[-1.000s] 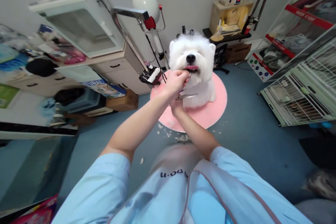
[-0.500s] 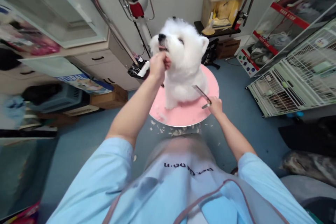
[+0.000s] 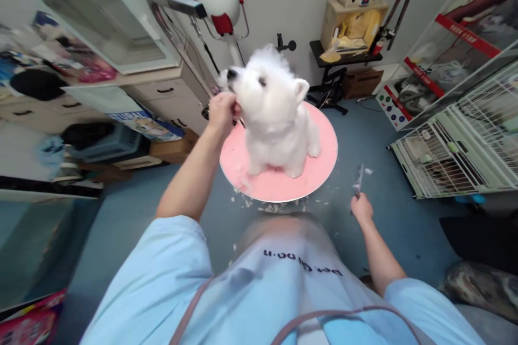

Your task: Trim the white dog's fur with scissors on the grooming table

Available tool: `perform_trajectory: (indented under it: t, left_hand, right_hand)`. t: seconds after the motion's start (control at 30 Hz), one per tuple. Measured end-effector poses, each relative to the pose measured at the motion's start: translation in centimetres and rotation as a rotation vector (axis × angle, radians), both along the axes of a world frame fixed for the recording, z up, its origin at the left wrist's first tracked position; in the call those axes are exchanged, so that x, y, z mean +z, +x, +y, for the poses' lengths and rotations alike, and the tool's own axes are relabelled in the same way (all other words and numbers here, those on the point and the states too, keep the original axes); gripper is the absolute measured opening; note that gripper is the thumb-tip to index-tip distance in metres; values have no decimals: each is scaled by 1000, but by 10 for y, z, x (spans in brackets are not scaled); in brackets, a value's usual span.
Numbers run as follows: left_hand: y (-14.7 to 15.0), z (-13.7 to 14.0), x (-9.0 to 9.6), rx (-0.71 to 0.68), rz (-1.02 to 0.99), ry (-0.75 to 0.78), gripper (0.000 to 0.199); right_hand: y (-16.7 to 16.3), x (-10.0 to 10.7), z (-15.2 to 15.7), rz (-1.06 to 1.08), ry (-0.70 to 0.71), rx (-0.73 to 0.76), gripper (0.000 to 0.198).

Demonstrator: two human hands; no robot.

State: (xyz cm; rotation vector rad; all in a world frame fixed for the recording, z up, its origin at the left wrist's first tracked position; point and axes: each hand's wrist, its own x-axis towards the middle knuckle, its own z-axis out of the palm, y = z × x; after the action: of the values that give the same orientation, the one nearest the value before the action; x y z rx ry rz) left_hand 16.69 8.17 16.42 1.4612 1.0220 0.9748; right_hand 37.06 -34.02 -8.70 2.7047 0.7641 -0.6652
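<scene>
Touching left hand (image 3: 223, 109), dog (image 3: 273, 110), right hand (image 3: 361, 208) apart

I can see the left arm (image 3: 186, 178) stretched well forward, elbow slightly bent, and the left hand (image 3: 222, 110) at its end with the fingers curled in. The right arm (image 3: 382, 256) reaches out to the other side, less far forward, its right hand (image 3: 361, 206) closed in a grip. The hands are well apart, both forearms bare.

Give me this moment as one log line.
left hand: at muzzle of dog; right hand: holding metal tool, apart from dog; dog: on pink table, facing left; hair scraps: on floor
</scene>
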Motion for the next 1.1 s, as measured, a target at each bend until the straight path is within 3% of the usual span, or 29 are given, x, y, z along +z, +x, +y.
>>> perform_trajectory:
  t: [0.03,0.1,0.2,0.3,0.37,0.47,0.53,0.67,0.77,0.8,0.9,1.0,1.1]
  left_hand:
    - [0,-15,-5,-44,-20,-7,30]
    - [2,-36,-12,-124,-47,3,26]
    - [10,-53,-14,-239,-26,49,26]
    - [20,-64,-9,-339,-16,76,29]
    - [28,-71,-3,-363,-14,81,30]
    - [39,-79,5,-373,-15,76,32]
    - [41,-83,7,-366,-36,62,33]
    - [29,-91,-6,-339,-5,-54,35]
    - [20,-95,-20,-354,49,-183,34]
    - [20,-96,-22,-343,36,-206,33]
    - [27,-90,-15,-275,-42,-193,34]
    - [40,-80,5,-247,-62,-163,29]
    - [45,-71,22,-290,-19,-157,23]
  right_hand:
    - [-5,-4,-1,15,80,80,49]
    - [-19,-8,13,114,282,377,42]
    - [-31,7,67,212,494,785,37]
    - [-29,46,134,31,633,800,39]
    - [-33,73,169,-36,645,788,35]
    - [-49,100,195,162,536,1111,24]
    - [-57,109,201,203,555,1179,22]
    - [-58,100,192,149,632,976,24]
    - [-73,63,159,427,627,942,13]
    - [-84,48,146,500,699,816,9]
    - [-129,11,127,699,1116,186,8]
    - [-171,12,163,1004,1323,-324,22]
    - [-192,51,245,1210,1447,-545,29]
